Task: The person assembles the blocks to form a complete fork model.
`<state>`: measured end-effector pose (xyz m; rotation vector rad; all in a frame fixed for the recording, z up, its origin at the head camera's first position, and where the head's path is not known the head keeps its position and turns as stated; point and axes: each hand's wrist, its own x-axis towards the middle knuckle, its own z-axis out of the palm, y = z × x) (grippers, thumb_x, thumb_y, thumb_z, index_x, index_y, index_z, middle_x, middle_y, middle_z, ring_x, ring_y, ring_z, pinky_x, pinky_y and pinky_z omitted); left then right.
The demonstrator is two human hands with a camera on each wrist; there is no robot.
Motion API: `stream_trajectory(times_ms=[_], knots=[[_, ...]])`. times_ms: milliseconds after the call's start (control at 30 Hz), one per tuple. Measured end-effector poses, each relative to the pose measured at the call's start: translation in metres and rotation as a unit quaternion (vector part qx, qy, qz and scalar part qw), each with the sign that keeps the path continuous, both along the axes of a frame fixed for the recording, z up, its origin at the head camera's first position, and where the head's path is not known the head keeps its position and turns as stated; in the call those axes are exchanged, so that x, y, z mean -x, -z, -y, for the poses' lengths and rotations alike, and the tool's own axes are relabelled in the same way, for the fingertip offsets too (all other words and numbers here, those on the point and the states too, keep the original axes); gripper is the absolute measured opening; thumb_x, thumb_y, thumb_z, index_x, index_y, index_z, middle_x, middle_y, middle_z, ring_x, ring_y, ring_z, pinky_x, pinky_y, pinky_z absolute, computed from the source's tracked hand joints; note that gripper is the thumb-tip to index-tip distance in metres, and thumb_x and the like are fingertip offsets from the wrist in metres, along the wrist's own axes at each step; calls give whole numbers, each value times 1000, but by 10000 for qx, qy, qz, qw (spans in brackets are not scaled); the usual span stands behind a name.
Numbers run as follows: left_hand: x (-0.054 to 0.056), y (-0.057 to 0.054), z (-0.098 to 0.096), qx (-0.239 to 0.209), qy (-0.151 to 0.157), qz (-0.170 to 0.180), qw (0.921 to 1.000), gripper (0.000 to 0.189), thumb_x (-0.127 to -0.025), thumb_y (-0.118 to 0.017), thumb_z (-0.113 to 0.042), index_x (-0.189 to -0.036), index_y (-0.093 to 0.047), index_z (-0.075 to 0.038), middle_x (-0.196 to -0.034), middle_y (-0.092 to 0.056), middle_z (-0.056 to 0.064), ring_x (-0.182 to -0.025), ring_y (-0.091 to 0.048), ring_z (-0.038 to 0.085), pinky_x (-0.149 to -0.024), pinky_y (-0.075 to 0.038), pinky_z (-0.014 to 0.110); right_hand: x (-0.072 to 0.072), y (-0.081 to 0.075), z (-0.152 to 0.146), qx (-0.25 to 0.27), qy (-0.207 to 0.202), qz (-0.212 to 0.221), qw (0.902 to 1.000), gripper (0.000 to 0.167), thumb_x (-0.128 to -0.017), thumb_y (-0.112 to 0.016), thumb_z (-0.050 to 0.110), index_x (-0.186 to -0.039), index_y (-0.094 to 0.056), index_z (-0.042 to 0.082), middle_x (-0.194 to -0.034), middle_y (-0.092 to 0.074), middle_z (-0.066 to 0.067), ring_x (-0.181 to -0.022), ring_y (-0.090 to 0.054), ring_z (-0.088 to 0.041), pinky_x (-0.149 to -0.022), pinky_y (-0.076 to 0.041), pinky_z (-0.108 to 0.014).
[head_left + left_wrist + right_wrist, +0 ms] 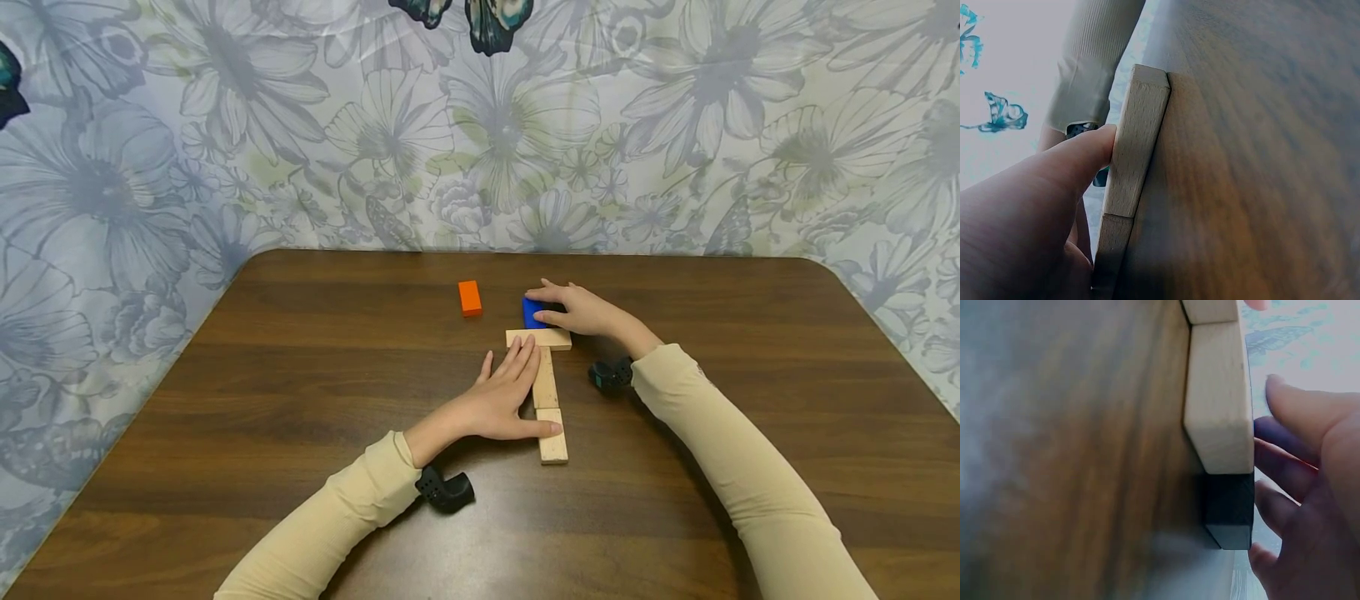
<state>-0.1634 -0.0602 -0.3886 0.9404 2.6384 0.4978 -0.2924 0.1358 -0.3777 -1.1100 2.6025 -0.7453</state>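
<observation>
Three plain wooden blocks lie flat in a T: a crosswise block [553,338] at the far end, then a middle block [547,383] and a near block [553,448] in line toward me. My left hand [495,406] spreads over them, fingertips at the crosswise block and thumb on the near block [1135,144]. Beyond the crosswise block, against its far side, is a blue block [532,312], dark in the right wrist view. My right hand [588,313] touches it with extended, slightly bent fingers; its thumb looks raised off the block in the right wrist view.
An orange block [469,298] lies apart, to the left of the blue one. All the blocks are on a brown wooden table [300,375]. A flower-patterned cloth [480,142] hangs behind the table's far edge. A black camera [447,490] is strapped at the left wrist.
</observation>
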Motion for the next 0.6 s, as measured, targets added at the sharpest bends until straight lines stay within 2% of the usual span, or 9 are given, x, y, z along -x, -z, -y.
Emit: stream_trajectory(times_ms=[200,467,600], knots=[[0,1,-1,33,36,-31,10000,104,-85,-49,-65,-148,5,-2,-152,18,9,-136,20,20,-104,9,55,-14,-1,-8,39,-31,62,10000,58,-100,-46,29,-146,-27,0,-152,-18,-17,-139,-5,-33,-106,-3,-55],[1,2,-1,-30,45,-26,10000,102,-86,-50,-63,-148,4,-3,-152,18,9,-136,21,20,-104,9,54,-50,-3,-13,-114,-492,9,9987,75,-93,-57,37,-147,-23,-1,-152,-14,-18,-139,-4,-35,-106,-5,-55],[0,1,0,-98,41,-15,9999,102,-86,-51,-62,-148,4,-1,-152,16,11,-136,20,20,-104,9,54,-65,-3,-13,-222,-555,54,9982,78,-91,-60,39,-147,-23,-2,-152,-13,-17,-138,-2,-36,-106,-7,-54]])
